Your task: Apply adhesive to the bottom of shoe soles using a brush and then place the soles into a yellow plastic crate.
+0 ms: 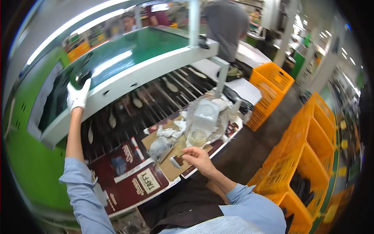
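My left hand [78, 95], in a white glove, reaches to the left end of the green conveyor belt [144, 43]. Its thumb and fingers close around a dark, shiny, rounded piece [82, 78] whose kind I cannot make out. Bare and pinched, my right hand [200, 160] holds a small brush-like tool [175, 162] with a brown handle and a pale narrow head. Below that tool lies brown cardboard [177, 171]. Just beyond it are a greyish cloth wad [160, 149], crumpled white tissue [173, 130] and a clear cup of yellowish liquid [198, 137].
A clear plastic container [206, 111] stands behind the cup. Under the belt, a slatted rack [148, 101] carries several pale sole-shaped pieces [112, 120]. Orange crates [269, 89] stand at the right, and more orange crates [300, 156] nearer me. Another person [226, 27] stands beyond the frame.
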The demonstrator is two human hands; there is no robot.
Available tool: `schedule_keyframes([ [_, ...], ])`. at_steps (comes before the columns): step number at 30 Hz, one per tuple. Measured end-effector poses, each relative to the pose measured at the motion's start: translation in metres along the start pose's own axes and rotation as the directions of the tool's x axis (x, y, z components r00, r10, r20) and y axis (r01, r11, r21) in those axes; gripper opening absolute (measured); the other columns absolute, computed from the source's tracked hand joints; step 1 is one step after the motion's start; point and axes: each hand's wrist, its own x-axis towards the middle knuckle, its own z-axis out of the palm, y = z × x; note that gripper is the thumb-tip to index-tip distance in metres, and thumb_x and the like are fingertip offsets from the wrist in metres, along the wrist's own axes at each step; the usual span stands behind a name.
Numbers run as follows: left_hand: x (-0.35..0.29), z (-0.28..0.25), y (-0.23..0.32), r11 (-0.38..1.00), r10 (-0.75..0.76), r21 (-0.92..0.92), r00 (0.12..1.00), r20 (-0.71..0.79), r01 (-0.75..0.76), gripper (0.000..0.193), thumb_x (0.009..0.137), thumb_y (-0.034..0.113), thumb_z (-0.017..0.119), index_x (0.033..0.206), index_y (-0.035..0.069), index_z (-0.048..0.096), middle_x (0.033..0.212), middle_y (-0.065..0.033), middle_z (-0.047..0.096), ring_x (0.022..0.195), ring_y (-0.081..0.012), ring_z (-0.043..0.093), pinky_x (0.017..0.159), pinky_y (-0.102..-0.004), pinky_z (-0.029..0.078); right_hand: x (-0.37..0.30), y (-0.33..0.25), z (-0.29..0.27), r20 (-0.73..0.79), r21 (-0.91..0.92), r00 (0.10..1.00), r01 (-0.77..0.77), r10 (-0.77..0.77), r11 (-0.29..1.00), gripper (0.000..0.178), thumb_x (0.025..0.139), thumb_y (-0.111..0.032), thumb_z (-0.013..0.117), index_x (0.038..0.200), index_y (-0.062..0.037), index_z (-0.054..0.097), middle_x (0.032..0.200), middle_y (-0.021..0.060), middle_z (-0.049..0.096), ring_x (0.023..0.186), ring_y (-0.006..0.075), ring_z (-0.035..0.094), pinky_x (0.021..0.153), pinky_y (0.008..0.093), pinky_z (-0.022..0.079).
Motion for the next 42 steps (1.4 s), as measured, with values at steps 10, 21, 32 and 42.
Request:
schedule_keyframes([
  [10, 0.041, 0.034, 0.019, 0.869, -0.328, 0.44, 0.93, 0.169, 0.226, 0.107, 0.072, 0.059, 0.067, 0.15, 0.009, 0.013, 0.134, -0.023, 0.051, 0.117, -0.0375, 0.056, 0.098, -0.0455, 0.044, -0.014, -0.011, -0.007, -0.028, -0.014, 1.0, -0.005, 0.005, 1.0, 0.028, 0.089, -0.011, 0.067, 0.113, 0.0006, 0.059, 0.087, -0.0024, 0.063, 0.07, 0.0012, 0.055, 0.059, 0.0167, 0.044],
  [21, 0.049, 0.044, -0.006, 0.925, -0.233, 0.342, 0.959, 0.161, 0.167, 0.096, 0.077, 0.046, 0.068, 0.15, 0.013, 0.017, 0.137, -0.0221, 0.049, 0.119, -0.0394, 0.054, 0.1, -0.0452, 0.042, -0.004, -0.006, 0.006, -0.021, -0.015, 0.999, -0.035, 0.035, 0.999, 0.026, 0.09, -0.013, 0.066, 0.112, -0.002, 0.06, 0.087, -0.0027, 0.063, 0.067, 0.002, 0.054, 0.058, 0.0182, 0.044],
  [32, 0.046, 0.037, 0.001, 0.884, -0.3, 0.423, 0.935, 0.189, 0.198, 0.095, 0.075, 0.058, 0.064, 0.148, 0.01, 0.024, 0.139, -0.0199, 0.048, 0.12, -0.0379, 0.054, 0.099, -0.0458, 0.043, 0.014, 0.019, -0.019, -0.093, 0.759, 0.913, -0.194, 0.398, 0.622, 0.012, 0.09, -0.018, 0.067, 0.097, -0.0087, 0.063, 0.078, -0.002, 0.059, 0.066, 0.0072, 0.054, 0.06, 0.0207, 0.048],
  [42, 0.046, 0.037, -0.002, 0.921, -0.174, 0.363, 0.983, 0.059, 0.141, 0.089, 0.077, 0.074, 0.047, 0.14, 0.011, 0.043, 0.133, -0.0199, 0.054, 0.122, -0.0364, 0.052, 0.101, -0.0431, 0.041, 0.024, 0.026, 0.011, 0.023, 0.69, 0.931, -0.279, 0.364, 0.668, 0.023, 0.09, -0.009, 0.064, 0.112, -0.0026, 0.057, 0.093, 0.0027, 0.062, 0.078, 0.0105, 0.061, 0.069, 0.0213, 0.053],
])
